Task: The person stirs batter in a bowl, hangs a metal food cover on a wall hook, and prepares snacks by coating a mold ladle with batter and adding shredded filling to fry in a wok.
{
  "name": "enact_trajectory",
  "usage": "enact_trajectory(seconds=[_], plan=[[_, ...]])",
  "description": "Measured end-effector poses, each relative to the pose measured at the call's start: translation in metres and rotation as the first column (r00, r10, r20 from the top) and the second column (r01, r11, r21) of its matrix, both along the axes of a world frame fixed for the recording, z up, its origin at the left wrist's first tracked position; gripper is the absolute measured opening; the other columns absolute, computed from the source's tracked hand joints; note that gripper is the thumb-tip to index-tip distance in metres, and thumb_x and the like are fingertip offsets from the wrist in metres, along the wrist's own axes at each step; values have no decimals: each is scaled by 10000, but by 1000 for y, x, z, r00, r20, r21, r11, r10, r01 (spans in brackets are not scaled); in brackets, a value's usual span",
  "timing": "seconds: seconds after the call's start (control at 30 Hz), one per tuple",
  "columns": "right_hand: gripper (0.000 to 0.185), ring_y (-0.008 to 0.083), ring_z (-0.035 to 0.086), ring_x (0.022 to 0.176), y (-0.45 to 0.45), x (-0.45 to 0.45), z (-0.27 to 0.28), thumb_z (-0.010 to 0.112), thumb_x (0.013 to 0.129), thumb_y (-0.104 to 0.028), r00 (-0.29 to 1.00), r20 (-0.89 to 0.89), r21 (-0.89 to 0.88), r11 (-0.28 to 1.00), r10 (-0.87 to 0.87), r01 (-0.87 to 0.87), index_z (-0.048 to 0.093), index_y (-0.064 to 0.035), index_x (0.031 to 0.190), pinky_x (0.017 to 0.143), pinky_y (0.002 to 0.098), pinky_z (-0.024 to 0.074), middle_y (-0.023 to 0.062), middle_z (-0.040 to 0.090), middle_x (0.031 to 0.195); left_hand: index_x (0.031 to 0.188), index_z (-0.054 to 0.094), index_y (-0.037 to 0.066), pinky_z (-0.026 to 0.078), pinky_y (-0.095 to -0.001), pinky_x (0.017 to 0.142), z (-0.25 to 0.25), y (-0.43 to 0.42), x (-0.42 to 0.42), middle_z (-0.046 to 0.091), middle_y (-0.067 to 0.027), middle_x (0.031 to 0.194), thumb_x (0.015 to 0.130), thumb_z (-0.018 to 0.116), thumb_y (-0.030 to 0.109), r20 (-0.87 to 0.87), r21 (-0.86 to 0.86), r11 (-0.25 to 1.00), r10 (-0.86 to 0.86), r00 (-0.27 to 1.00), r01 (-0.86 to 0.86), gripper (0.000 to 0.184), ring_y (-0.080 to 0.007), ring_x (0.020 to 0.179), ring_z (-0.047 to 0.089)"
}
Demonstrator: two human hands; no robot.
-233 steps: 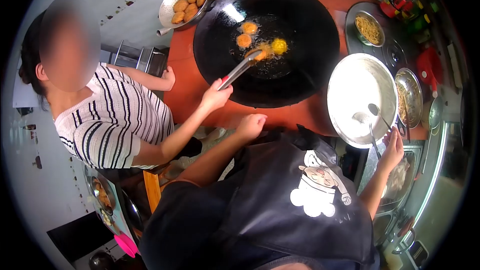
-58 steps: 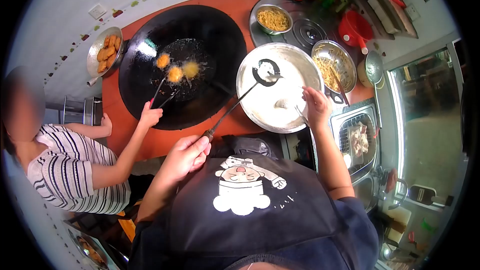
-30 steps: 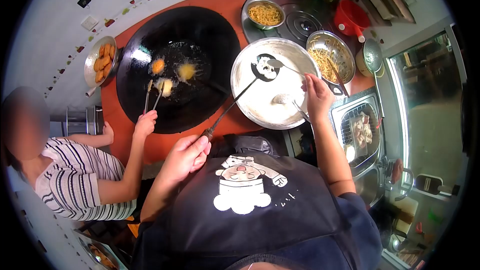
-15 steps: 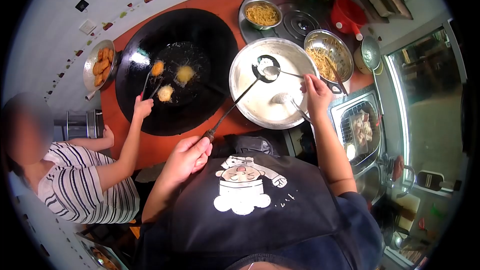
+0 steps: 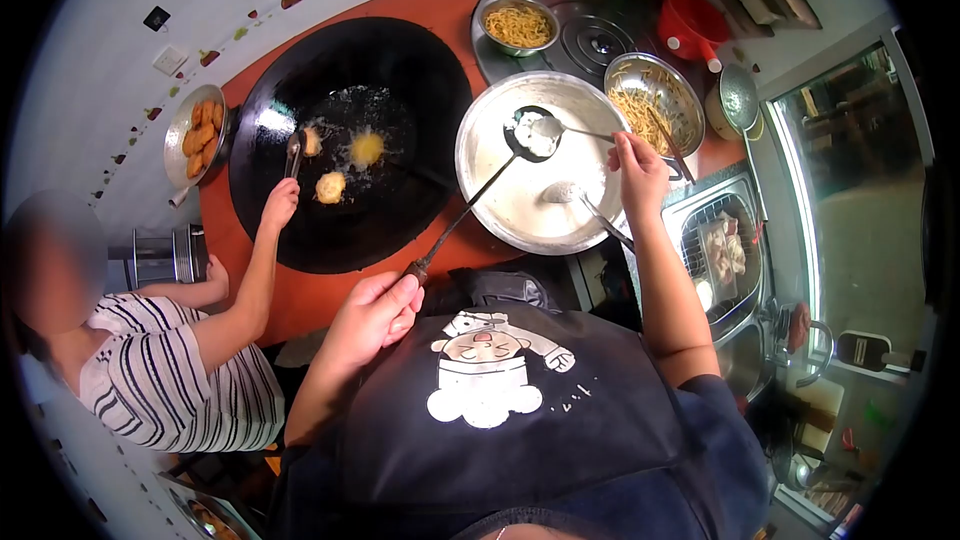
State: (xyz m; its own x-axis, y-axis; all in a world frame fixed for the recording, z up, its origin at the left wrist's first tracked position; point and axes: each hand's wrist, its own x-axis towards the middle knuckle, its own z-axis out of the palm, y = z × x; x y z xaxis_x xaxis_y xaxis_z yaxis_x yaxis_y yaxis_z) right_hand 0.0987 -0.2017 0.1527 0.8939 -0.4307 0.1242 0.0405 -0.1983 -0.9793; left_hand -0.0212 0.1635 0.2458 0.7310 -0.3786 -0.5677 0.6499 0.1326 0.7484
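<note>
My left hand [image 5: 376, 316] is closed round the wooden handle of a long black ladle [image 5: 488, 181]. The round head of that ladle is over a large metal basin [image 5: 464, 190] of white batter, with some white batter in it. My right hand [image 5: 641, 176] pinches the thin handle of a metal spoon [image 5: 547, 127], whose bowl touches the batter in the ladle head. A second, larger ladle [image 5: 563, 193] rests in the basin below my right hand, its handle over the rim.
Left of the basin, a black wok [image 5: 300, 240] holds hot oil and three fritters. A co-worker's hand [image 5: 281, 205] works tongs [image 5: 293, 154] there. Fried pieces fill a pan [image 5: 172, 145] farther left. Bowls of shredded food [image 5: 518, 26] stand behind and right of the basin.
My right hand has moved slightly right, and the spoon has shifted within the ladle head. The co-worker's tongs have closed by the upper-left fritter, which looks paler.
</note>
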Motion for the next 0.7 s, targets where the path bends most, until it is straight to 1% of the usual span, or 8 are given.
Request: enact_trajectory(seconds=[0.07,0.2,0.3,0.33,0.43,0.47,0.57,0.7], plan=[[203,77,542,572,-6,7,-5,599,898,-162,999,47,55,998,-12,9,662,21,959,549,199,437,39,617,692,792,510,27,257,-177,398,1,0,0,396,38,552,953,490,316,2,2,1000,-12,1000,12,332,-26,447,333],[201,78,541,566,3,11,2,595,895,-151,996,-32,-2,996,84,-84,661,27,961,550,199,441,39,614,686,794,511,27,248,-178,398,3,-1,0,390,43,543,954,487,316,6,23,999,-31,1000,30,331,-25,441,329],[195,77,538,560,1,17,-1,595,893,-144,1000,-2,33,999,-2,2,660,30,953,541,201,439,35,609,675,799,514,28,241,-180,394,3,0,0,391,41,539,954,485,314,13,30,999,-37,999,37,327,-26,434,322],[190,75,536,556,-1,17,1,597,891,-141,1000,18,77,997,23,-24,662,29,943,539,203,439,32,606,664,802,518,29,239,-180,391,2,0,0,395,38,540,954,484,313,17,31,999,-40,999,40,323,-28,430,317],[197,76,535,555,0,14,1,594,895,-145,994,-80,1,997,74,-74,660,34,947,534,203,435,35,606,666,808,519,28,236,-183,389,2,0,0,395,38,539,954,483,313,22,34,999,-40,999,40,323,-28,425,313],[184,73,554,553,-1,14,-2,607,885,-142,996,-59,-16,997,68,-70,666,25,933,525,197,444,36,624,673,804,514,28,236,-185,391,2,1,0,387,43,537,955,483,316,18,31,999,-38,999,37,327,-27,428,315],[201,77,537,553,-8,18,-10,599,892,-147,1000,18,82,997,-3,1,653,40,944,522,203,433,30,598,653,804,511,28,237,-187,392,1,2,1,381,48,537,958,480,313,12,28,999,-34,999,34,325,-26,431,318],[209,76,533,548,2,17,-1,592,898,-150,991,-92,9,996,93,-93,651,39,966,520,206,431,30,598,661,806,514,24,241,-185,393,3,1,2,388,47,538,958,479,308,0,43,999,-29,1000,29,324,-26,434,323]])
